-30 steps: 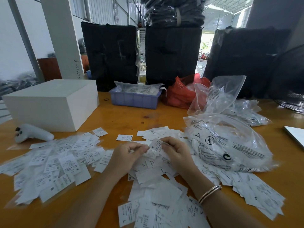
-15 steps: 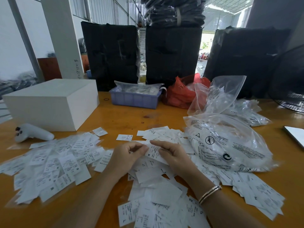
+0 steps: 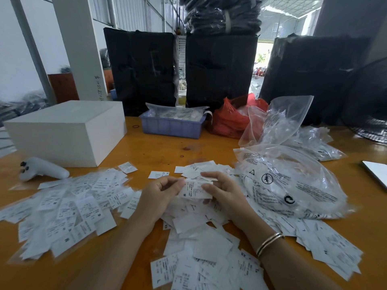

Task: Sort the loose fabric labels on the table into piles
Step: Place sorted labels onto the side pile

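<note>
White fabric labels cover the orange table (image 3: 159, 149). A spread pile of labels (image 3: 69, 208) lies at the left, partly on a clear plastic sheet. A bigger loose heap of labels (image 3: 205, 254) fills the centre and front right. Between my hands I hold a small stack of labels (image 3: 194, 190) with an "M" showing, just above the heap. My left hand (image 3: 161, 195) pinches its left edge with curled fingers. My right hand (image 3: 224, 193) grips its right side, fingers over the top. A bracelet sits on my right wrist.
A white box (image 3: 67, 132) and a white controller (image 3: 41, 169) sit at the left. A blue tray (image 3: 171, 125), a red bag (image 3: 230, 118) and clear plastic bags (image 3: 293, 181) stand behind and to the right. Black wrapped bundles line the far edge.
Both hands lifted slightly off the heap, and the stack of labels between them turned so its printed "M" face now shows.
</note>
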A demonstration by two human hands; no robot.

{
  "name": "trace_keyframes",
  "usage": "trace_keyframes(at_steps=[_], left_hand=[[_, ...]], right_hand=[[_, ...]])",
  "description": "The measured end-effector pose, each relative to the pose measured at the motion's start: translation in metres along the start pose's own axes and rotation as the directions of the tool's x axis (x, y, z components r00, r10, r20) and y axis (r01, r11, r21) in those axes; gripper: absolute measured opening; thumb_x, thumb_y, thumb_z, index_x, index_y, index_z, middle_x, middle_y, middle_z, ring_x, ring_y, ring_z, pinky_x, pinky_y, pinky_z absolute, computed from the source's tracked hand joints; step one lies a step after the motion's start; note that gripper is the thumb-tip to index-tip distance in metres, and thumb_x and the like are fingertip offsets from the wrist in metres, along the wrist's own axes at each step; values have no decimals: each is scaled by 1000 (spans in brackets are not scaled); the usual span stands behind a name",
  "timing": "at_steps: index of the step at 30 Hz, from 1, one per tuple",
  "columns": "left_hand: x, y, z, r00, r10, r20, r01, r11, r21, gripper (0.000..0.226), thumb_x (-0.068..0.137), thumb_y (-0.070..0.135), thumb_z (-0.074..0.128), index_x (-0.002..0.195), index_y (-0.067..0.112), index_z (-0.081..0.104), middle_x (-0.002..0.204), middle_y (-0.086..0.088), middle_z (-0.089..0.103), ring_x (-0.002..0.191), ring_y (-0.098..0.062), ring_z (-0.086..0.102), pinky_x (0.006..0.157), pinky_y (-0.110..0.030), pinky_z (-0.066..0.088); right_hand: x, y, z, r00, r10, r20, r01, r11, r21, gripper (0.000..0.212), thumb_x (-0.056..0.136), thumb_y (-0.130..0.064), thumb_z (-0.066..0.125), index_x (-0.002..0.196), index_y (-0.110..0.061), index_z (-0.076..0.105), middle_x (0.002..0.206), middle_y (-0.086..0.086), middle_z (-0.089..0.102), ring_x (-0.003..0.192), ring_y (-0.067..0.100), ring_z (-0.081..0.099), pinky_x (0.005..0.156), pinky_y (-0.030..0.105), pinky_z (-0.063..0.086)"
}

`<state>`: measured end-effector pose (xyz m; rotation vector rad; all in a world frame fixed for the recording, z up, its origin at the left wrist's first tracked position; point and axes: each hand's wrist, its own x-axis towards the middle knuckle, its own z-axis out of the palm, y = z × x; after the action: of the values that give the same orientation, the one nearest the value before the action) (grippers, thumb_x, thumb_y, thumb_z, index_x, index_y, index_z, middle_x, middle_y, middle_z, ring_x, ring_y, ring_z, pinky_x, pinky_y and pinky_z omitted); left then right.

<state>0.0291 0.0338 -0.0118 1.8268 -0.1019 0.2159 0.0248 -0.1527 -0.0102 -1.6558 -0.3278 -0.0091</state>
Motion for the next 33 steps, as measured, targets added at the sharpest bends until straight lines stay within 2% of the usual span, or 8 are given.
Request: trace_keyframes(at_steps=[2,4,8,12,20,27,30,33], left_hand=[[-1,2,0,1000,-20,-7,19,998,-52,31,67,57,63,79,30,73,74,22,69,72,9,61,52,-5,44],[-2,4,1,1000,-24,2,24,998,-56,36,66,60,58,80,29,72,72,21,69,71,10,60,53,-6,43],[-1,3,1,1000,-28,15,28,999,-16,20,83,48,55,83,34,70,76,24,70,75,13,59,63,-11,38],[-2,4,1,999,-14,33,14,1000,4,28,73,57,52,82,36,69,76,24,70,76,13,60,58,-7,40],[-2,2,3,999,-4,32,4,1000,14,33,69,59,54,78,32,70,74,26,70,75,12,60,66,-15,40],[-1,2,1,999,7,34,-8,1000,12,29,71,59,54,78,36,70,75,23,70,75,12,60,67,-15,38],[-1,2,2,1000,-5,20,5,1000,12,32,68,61,56,75,33,70,73,27,68,74,14,59,60,-12,41],[-2,2,2,1000,-25,9,25,1000,-8,32,62,63,58,73,35,69,72,34,65,73,19,57,49,-8,45]], right_hand=[[0,1,2,1000,25,17,-24,997,-69,6,89,-22,63,93,-25,67,67,-3,70,54,5,58,52,18,44],[1,1,4,999,11,-41,-13,999,-51,7,90,-19,62,86,-21,68,68,-2,70,54,4,57,52,18,44],[2,1,-2,975,-82,-209,100,992,78,8,91,-11,60,89,-12,68,73,0,72,59,7,59,58,16,47],[2,1,0,963,-128,-238,142,989,38,11,91,-10,60,87,-15,68,72,-2,72,58,6,60,57,15,47],[2,1,4,973,-140,-183,124,988,-97,14,91,-9,59,88,-20,67,74,-5,72,60,6,61,59,21,50],[1,1,2,962,-163,-219,145,985,-94,16,91,-7,58,87,-20,67,74,-5,72,61,7,61,60,23,52],[1,0,4,976,-151,-155,130,981,-142,17,91,-7,59,87,-21,67,73,-2,71,62,11,62,65,43,53],[0,0,5,984,-145,-100,125,976,-180,18,91,-8,59,86,-23,67,72,-5,70,63,8,64,66,38,55]])
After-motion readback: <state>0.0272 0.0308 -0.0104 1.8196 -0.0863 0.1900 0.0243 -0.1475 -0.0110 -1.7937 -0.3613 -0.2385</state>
